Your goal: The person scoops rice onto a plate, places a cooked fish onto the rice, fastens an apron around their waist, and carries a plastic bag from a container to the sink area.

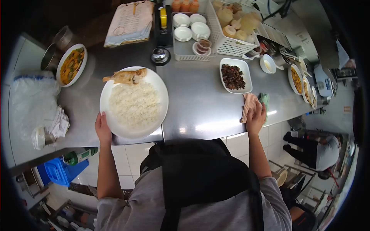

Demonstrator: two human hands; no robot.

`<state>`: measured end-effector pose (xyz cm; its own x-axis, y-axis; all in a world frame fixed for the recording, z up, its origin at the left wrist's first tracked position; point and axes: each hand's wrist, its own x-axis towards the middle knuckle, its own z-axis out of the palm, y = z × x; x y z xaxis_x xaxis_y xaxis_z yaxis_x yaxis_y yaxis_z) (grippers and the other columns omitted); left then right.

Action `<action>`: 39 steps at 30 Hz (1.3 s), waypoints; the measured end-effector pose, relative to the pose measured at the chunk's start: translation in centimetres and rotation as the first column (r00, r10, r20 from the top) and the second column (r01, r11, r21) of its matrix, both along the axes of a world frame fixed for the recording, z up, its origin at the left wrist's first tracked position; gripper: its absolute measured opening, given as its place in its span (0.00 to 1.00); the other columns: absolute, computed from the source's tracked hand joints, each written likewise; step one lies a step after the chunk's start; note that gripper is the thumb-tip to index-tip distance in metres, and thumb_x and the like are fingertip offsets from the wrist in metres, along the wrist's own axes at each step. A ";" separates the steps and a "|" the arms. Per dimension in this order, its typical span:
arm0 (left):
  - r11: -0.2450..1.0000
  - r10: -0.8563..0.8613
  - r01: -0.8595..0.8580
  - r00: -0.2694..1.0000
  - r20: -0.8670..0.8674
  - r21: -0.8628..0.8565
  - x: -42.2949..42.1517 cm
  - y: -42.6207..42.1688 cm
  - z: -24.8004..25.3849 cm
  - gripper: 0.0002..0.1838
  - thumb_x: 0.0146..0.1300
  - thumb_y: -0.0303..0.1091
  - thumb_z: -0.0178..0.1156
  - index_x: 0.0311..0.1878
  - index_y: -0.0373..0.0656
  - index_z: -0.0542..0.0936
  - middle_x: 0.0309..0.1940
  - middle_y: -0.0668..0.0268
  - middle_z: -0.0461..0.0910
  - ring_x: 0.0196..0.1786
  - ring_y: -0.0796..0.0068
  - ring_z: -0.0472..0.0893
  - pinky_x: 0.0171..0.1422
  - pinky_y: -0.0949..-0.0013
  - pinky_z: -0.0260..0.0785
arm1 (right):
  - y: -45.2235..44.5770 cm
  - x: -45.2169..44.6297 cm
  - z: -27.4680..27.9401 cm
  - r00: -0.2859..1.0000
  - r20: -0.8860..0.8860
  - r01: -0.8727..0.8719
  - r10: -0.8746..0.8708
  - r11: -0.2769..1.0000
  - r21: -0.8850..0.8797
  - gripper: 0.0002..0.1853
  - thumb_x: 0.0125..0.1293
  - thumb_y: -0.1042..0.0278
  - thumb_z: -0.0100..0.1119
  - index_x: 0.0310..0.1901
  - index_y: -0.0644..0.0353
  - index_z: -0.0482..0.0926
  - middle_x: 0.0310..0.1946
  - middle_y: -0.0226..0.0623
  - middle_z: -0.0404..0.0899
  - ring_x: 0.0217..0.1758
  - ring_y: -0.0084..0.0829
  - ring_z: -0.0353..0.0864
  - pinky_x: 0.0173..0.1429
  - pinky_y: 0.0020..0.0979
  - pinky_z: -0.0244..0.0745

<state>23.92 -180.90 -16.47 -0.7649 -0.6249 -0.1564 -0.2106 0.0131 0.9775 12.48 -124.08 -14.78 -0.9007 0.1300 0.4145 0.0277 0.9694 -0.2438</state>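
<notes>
The left grip (103, 127) holds the plate's (163, 98) edge; one-sided lifting could spill the fish (127, 76) beyond it. Right grip (256, 119) touches cloth (249, 103), hold unclear.

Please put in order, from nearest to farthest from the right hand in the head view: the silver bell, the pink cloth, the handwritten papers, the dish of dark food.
From the right hand:
1. Pink cloth: touching it.
2. Dish of dark food: just beyond, slightly left.
3. Silver bell: much farther left.
4. Handwritten papers: upper left, farthest.
</notes>
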 end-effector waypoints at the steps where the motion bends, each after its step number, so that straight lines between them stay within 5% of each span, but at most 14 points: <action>1: 1.000 0.000 0.001 1.000 -0.027 0.006 0.0 0.2 0.3 0.17 0.72 0.38 0.46 0.50 0.34 0.76 0.39 0.67 0.80 0.39 0.82 0.76 0.45 0.78 0.68 | 0.0 0.0 0.0 1.000 -0.001 -0.001 0.001 1.000 0.003 0.24 0.60 0.62 0.58 0.59 0.47 0.70 0.62 0.47 0.66 0.65 0.48 0.64 0.66 0.48 0.54; 10: 0.999 -0.040 0.038 0.993 -0.110 -0.013 -0.4 0.1 -0.1 0.15 0.72 0.35 0.45 0.47 0.34 0.76 0.36 0.67 0.80 0.36 0.82 0.76 0.42 0.78 0.68 | 0.2 0.0 -0.1 1.000 0.005 0.014 -0.014 1.000 -0.014 0.24 0.59 0.60 0.58 0.59 0.48 0.70 0.60 0.40 0.67 0.64 0.44 0.65 0.67 0.47 0.54; 27: 0.999 -0.035 0.032 0.993 -0.110 -0.034 -0.7 0.0 -0.2 0.15 0.72 0.35 0.44 0.48 0.34 0.76 0.38 0.66 0.80 0.38 0.80 0.77 0.44 0.77 0.69 | 0.5 0.0 -0.5 0.999 -0.032 0.020 -0.021 0.999 -0.025 0.22 0.60 0.60 0.57 0.57 0.46 0.73 0.62 0.45 0.65 0.64 0.48 0.65 0.66 0.48 0.56; 31: 0.999 -0.042 0.039 0.992 -0.120 -0.030 -0.7 -0.1 -0.4 0.15 0.72 0.35 0.44 0.47 0.34 0.75 0.38 0.65 0.80 0.38 0.80 0.77 0.44 0.77 0.69 | 0.1 0.4 -0.1 0.992 -0.113 0.064 -0.051 0.992 0.113 0.23 0.59 0.60 0.60 0.58 0.45 0.73 0.63 0.40 0.65 0.66 0.45 0.63 0.66 0.47 0.54; 35: 0.998 -0.044 0.038 0.992 -0.122 -0.047 -0.6 -0.5 -0.9 0.16 0.72 0.37 0.45 0.49 0.34 0.75 0.38 0.65 0.80 0.38 0.80 0.77 0.44 0.76 0.69 | -2.2 -1.5 1.3 0.979 -0.201 0.033 -0.043 0.998 -0.050 0.15 0.57 0.61 0.62 0.48 0.46 0.79 0.57 0.37 0.70 0.64 0.43 0.63 0.66 0.46 0.51; 37: 0.996 -0.063 0.057 0.992 -0.108 -0.064 -0.5 -0.8 -1.4 0.17 0.72 0.38 0.45 0.51 0.33 0.75 0.39 0.65 0.80 0.38 0.80 0.77 0.44 0.76 0.69 | -5.2 -2.9 3.6 0.969 -0.245 0.047 -0.044 0.999 0.005 0.09 0.56 0.62 0.64 0.39 0.48 0.83 0.52 0.32 0.73 0.59 0.41 0.66 0.62 0.46 0.54; 39: 0.997 -0.061 0.055 0.992 -0.112 -0.048 -0.6 -0.7 -1.1 0.17 0.72 0.38 0.45 0.51 0.33 0.75 0.38 0.65 0.80 0.38 0.80 0.78 0.44 0.76 0.69 | -6.6 -4.0 5.0 0.999 0.039 0.036 -0.038 0.998 0.050 0.06 0.54 0.61 0.65 0.35 0.47 0.84 0.46 0.28 0.74 0.53 0.38 0.69 0.57 0.45 0.56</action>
<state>23.33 -181.59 -17.60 -0.8112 -0.5834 -0.0397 -0.0965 0.0665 0.9931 8.47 -130.66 -9.83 -0.9115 0.1435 0.3854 0.0722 0.9784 -0.1936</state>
